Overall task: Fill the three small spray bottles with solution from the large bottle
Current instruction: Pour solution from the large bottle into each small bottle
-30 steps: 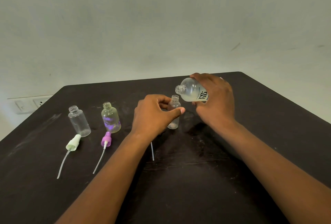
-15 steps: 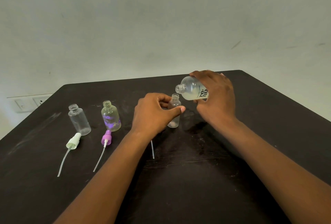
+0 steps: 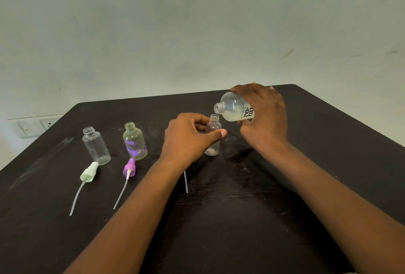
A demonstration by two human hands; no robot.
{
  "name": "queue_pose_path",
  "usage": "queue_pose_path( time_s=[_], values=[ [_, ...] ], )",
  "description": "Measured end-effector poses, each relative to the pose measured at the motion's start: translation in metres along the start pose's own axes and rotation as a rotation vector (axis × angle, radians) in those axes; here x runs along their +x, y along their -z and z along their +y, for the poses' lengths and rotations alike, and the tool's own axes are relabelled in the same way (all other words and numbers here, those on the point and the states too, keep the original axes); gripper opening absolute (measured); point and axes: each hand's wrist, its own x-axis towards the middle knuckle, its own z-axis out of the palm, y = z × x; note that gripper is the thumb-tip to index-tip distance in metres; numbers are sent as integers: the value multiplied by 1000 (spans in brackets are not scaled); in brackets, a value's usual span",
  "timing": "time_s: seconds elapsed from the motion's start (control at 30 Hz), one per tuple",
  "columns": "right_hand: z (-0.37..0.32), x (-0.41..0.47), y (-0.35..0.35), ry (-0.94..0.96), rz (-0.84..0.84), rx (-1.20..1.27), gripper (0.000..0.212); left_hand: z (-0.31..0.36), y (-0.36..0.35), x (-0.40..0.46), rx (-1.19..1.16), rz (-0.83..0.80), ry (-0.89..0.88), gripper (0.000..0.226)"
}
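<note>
R hand (image 3: 266, 118) fingers (image 3: 245, 90) curled over top of big bottle (image 3: 235, 108), thumb under; bottle tipped near horizontal, open mouth pointing left, just above and beside neck of mid bottle (image 3: 213, 135). Pale cloudy liquid pooled along lower side; black lettering on label partly covered by palm. No stream visible at mouth.

L hand (image 3: 188, 137) pinching mid bottle at shoulder, thumb in front, other fingers (image 3: 197, 118) curled behind; bottle upright on bench (image 3: 241, 219), clear plastic, round, threaded neck, uncapped. Fill level hard to tell.

Left of that: round bottle w/ purple patches (image 3: 134, 142), upright, uncapped, yellowish tint. Farthest left: clear straight-sided bottle (image 3: 96, 145), upright, uncapped. Both well apart from hands.

In front of them, lying flat: purple sprayer (image 3: 129, 167) w/ white dip tube, touching or nearly touching purple-patched bottle base; pale green sprayer (image 3: 88, 171) w/ long tube, just beside clear bottle. Third tube (image 3: 185, 181) showing from under L forearm.

Bench dark, matte, scuffed, whitish smears; rounded corners at back. Open surface near front edge and to right. Plain pale wall behind; sockets (image 3: 35, 125) at far left.
</note>
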Motion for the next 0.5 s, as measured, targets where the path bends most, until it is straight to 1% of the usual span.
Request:
queue_pose_path(
  time_s=[0.5],
  values=[
    [0, 0, 1, 10, 11, -1, 80, 0, 0, 0, 5, 3, -1, 31]
  ],
)
